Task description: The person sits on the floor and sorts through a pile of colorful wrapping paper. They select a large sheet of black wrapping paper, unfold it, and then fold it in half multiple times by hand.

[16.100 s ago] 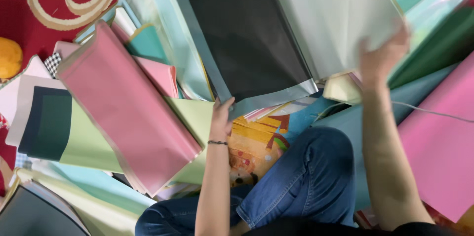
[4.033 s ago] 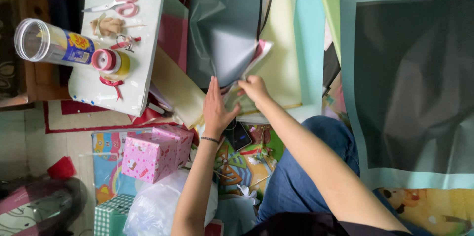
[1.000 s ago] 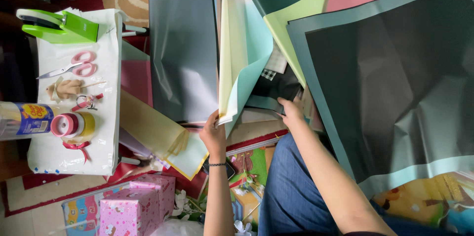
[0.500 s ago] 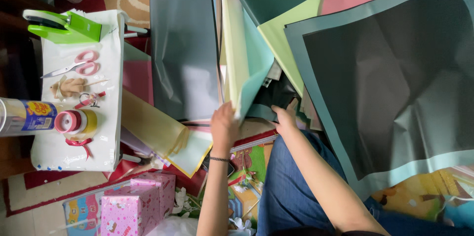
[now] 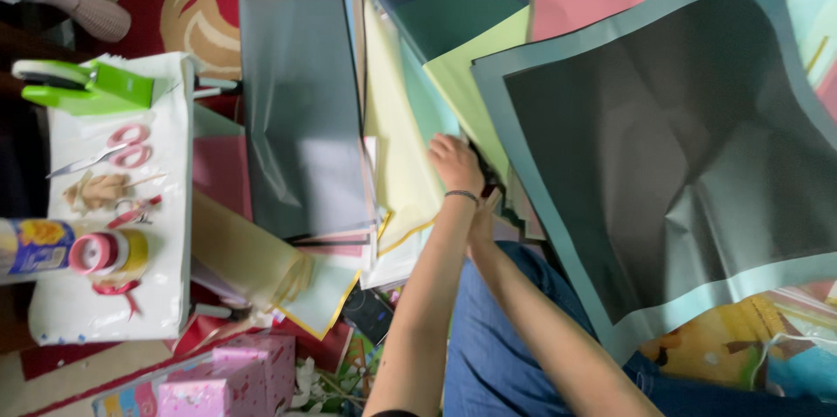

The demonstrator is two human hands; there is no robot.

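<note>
On the floor among wrapping sheets, we start at the left with a white board (image 5: 170, 208) laid out like a tool tray: green stapler (image 5: 87, 85), pink scissors (image 5: 118, 145), tape rolls (image 5: 109, 253) and a tube (image 5: 35, 247), all kept together within arm's reach. Below it sits a pink gift box (image 5: 231, 373). Next comes a dark grey sheet (image 5: 301, 112), lying flat on the pile. Beside it, the left hand (image 5: 455, 162) rests palm down, fingers loosely curled, on the pale yellow sheet (image 5: 401, 146), apparently pinning the fanned stack while it is sorted. The right hand (image 5: 485, 208) is tucked behind the left wrist and under the paper edges; we cannot tell its grip. Farthest right, a large dark sheet (image 5: 663, 138) with a pale green border lies spread open over the lap in jeans (image 5: 497, 330).
</note>
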